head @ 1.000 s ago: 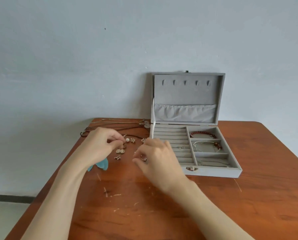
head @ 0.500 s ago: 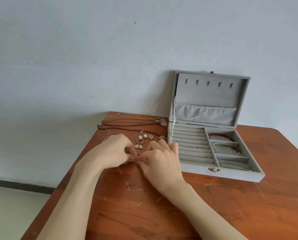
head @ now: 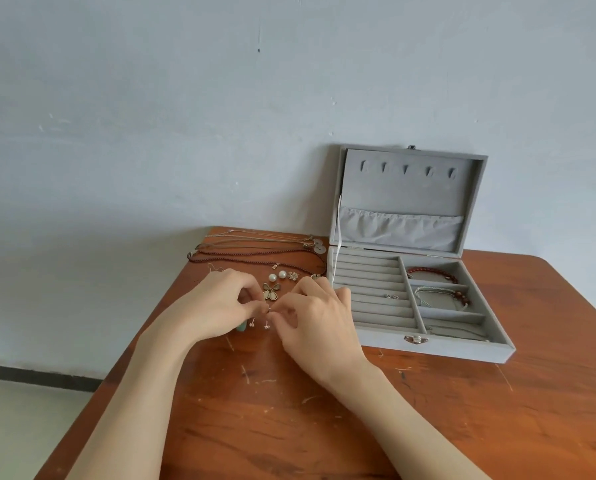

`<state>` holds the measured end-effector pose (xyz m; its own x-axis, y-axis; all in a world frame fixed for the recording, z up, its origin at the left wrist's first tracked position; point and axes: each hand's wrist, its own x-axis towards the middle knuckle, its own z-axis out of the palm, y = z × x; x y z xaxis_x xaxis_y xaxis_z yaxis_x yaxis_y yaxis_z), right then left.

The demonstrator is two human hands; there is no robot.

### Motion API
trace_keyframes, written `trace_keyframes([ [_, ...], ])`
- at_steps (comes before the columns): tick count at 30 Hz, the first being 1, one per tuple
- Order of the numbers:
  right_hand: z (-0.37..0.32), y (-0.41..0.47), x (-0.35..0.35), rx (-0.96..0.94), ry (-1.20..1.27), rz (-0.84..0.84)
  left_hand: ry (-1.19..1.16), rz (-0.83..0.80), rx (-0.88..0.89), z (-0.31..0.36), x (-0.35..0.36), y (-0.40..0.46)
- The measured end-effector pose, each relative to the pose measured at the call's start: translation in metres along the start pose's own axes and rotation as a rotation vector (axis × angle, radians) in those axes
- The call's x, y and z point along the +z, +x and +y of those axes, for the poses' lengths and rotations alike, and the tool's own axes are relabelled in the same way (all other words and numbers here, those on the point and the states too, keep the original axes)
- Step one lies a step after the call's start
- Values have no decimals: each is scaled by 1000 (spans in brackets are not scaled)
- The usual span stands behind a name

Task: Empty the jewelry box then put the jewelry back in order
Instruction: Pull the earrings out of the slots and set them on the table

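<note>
fingers [head: 255, 308] of both hands meet at the worktop's middle, curled tip to tip around something tiny, apparently a stud; what exactly each one pinches is too small to tell. left hand [head: 217, 306] and right hand [head: 319, 323] sit side by side, with two loose studs [head: 259, 323] on the wood just below the pinch. at twelve o'clock from the fingertips lie a flower pendant [head: 271, 292] and two pearls [head: 277, 276]; necklaces [head: 255, 249] stretch across the far edge, their long axis running nine to three. open box [head: 417, 299] stands at three o'clock from the hands, nearer the right hand, its ring rows running nine to three and holding one small pair [head: 391, 296]; bracelets [head: 431, 271] fill the right-side compartments. judging by this, refilling is under way, and the pinched piece must travel toward three o'clock.
</note>
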<state>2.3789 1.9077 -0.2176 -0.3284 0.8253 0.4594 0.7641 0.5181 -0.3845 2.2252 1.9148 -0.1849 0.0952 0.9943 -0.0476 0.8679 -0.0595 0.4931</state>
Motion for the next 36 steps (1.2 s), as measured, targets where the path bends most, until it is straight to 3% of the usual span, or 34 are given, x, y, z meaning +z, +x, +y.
trace_keyframes([
  [7,43,-3,-45,166,228,-26,-109,144,104,27,14,2],
  [11,79,-7,-77,302,349,42,-133,152,223,59,32,15],
  [15,111,-14,-88,367,213,67,-93,149,335,93,61,33],
  [21,124,-13,-81,339,44,-37,-2,200,378,111,87,55],
  [29,124,-11,-77,306,-5,-74,84,261,426,113,88,53],
  [36,122,-11,-73,337,35,-58,15,134,361,116,82,56],
])
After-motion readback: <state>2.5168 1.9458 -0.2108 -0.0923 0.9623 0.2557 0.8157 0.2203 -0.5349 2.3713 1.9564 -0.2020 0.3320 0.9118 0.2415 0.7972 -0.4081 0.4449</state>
